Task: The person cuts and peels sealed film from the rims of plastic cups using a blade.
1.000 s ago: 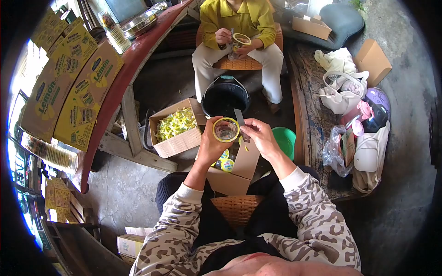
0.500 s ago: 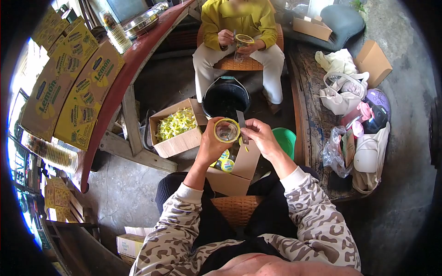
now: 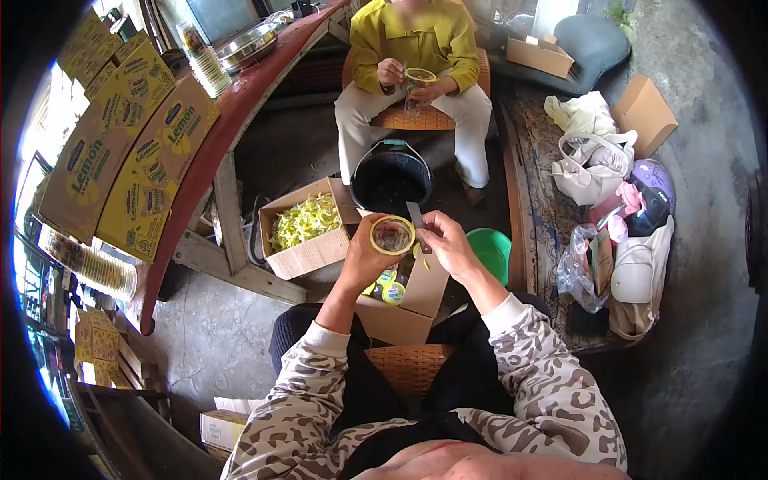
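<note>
Cup [image 3: 393, 235] and metal blade [image 3: 414, 214] have dropped slightly in view, along with the surroundings. Left hand [image 3: 364, 250] wraps the cup above the carton [image 3: 395, 322]; right hand [image 3: 445, 242] pinches the blade beside it. Too much pressure could slip the blade, nicking the left hand.

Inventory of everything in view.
cup: 1, clear, yellow rim, centre
metal tool: 1, grey, beside cup
carton: 1, brown, below cup
lidded cups: several, yellow lids, in carton
strips: many, yellow, in box left of carton
bucket: 1, black, beyond cup
basin: 1, green, right of carton
table: 1, red, left
lemon boxes: several, yellow and brown, left
cup stacks: 2, clear, left
metal bowl: 1, silver, on table
bags: several, pale, right
helmet: 1, purple, right
cap: 1, white, right
person: 1, yellow shirt, seated opposite
left hand: 1, bare, around cup
right hand: 1, bare, gripping metal tool
</note>
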`<action>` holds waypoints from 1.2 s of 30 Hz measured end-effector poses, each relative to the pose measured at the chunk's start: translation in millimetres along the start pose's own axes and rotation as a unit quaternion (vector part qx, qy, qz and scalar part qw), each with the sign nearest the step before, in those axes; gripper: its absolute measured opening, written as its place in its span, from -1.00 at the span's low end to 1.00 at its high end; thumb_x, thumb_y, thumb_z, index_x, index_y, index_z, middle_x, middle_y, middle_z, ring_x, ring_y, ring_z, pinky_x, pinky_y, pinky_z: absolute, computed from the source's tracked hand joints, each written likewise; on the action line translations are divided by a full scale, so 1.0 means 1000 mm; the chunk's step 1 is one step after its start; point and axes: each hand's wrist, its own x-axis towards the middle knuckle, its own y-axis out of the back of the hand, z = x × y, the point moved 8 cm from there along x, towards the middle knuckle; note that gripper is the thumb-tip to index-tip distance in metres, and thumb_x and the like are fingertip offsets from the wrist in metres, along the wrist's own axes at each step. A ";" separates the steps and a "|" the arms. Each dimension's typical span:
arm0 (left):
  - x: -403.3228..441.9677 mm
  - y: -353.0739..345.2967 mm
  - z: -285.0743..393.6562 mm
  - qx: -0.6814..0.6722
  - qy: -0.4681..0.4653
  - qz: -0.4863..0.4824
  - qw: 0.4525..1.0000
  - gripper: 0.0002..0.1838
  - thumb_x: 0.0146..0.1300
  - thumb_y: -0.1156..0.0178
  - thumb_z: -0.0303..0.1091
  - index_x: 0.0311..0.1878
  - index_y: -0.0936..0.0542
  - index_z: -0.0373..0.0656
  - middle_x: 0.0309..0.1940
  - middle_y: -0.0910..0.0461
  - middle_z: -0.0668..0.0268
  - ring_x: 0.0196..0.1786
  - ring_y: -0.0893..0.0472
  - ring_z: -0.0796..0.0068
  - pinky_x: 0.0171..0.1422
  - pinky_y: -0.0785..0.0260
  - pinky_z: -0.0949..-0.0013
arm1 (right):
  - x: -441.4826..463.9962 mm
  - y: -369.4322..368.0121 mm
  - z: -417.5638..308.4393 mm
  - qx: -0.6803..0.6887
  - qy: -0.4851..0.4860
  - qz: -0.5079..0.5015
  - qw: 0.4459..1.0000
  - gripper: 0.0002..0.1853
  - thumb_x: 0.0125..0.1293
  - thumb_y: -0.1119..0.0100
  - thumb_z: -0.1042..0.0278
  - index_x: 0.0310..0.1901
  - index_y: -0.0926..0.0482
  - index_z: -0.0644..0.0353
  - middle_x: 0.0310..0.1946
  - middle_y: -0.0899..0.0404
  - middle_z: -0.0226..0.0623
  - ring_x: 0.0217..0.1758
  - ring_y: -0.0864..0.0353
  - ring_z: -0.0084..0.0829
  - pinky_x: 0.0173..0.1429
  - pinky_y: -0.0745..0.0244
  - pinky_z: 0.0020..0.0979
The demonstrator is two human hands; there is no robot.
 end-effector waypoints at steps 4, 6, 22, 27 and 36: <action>-0.003 0.000 0.000 0.002 -0.003 -0.012 1.000 -0.24 -0.12 -0.53 -0.47 0.20 -0.39 -0.28 0.01 -0.60 0.16 0.12 -0.60 0.36 0.24 -0.44 0.33 | 0.004 0.003 0.007 -0.012 0.010 0.018 1.000 -0.86 0.34 -0.21 0.50 -0.11 -0.56 0.30 -0.37 -0.55 -0.44 -0.33 -0.43 -0.66 -0.25 -0.37 -0.53; -0.006 0.001 0.008 -0.008 0.002 -0.018 1.000 -0.24 -0.10 -0.52 -0.48 0.21 -0.37 -0.28 0.02 -0.58 0.18 0.14 -0.58 0.39 0.26 -0.42 0.34 | 0.006 0.005 0.010 -0.024 0.017 0.028 0.999 -0.86 0.33 -0.21 0.50 -0.11 -0.56 0.30 -0.36 -0.56 -0.44 -0.34 -0.44 -0.65 -0.25 -0.38 -0.52; -0.012 0.021 0.010 -0.088 0.016 0.047 0.995 -0.23 -0.03 -0.49 -0.56 0.26 -0.30 -0.33 0.09 -0.57 0.14 0.21 -0.56 0.35 0.33 -0.40 0.31 | -0.006 0.008 -0.028 -0.231 0.190 0.128 0.946 -0.80 0.20 -0.34 0.61 -0.13 -0.62 0.31 -0.31 -0.64 -0.23 -0.33 -0.66 -0.42 -0.20 -0.55 -0.43; -0.012 0.029 0.019 -0.083 -0.002 0.079 0.993 -0.34 0.01 -0.46 -0.54 0.20 -0.40 -0.32 0.07 -0.59 0.17 0.17 -0.58 0.38 0.33 -0.39 0.32 | -0.018 -0.002 -0.050 -0.224 0.216 0.130 0.942 -0.81 0.20 -0.29 0.67 -0.15 -0.61 0.29 -0.33 -0.60 -0.22 -0.35 -0.65 -0.46 -0.25 -0.56 -0.45; -0.013 0.028 0.016 -0.077 -0.002 0.105 0.991 -0.38 0.04 -0.45 -0.46 0.16 -0.39 -0.34 0.02 -0.60 0.14 0.10 -0.62 0.37 0.24 -0.45 0.33 | -0.044 -0.021 -0.088 -0.296 0.363 0.152 0.870 -0.77 0.11 -0.32 0.72 -0.20 -0.62 0.21 -0.36 -0.55 -0.26 -0.35 -0.62 -0.31 -0.32 -0.56 -0.37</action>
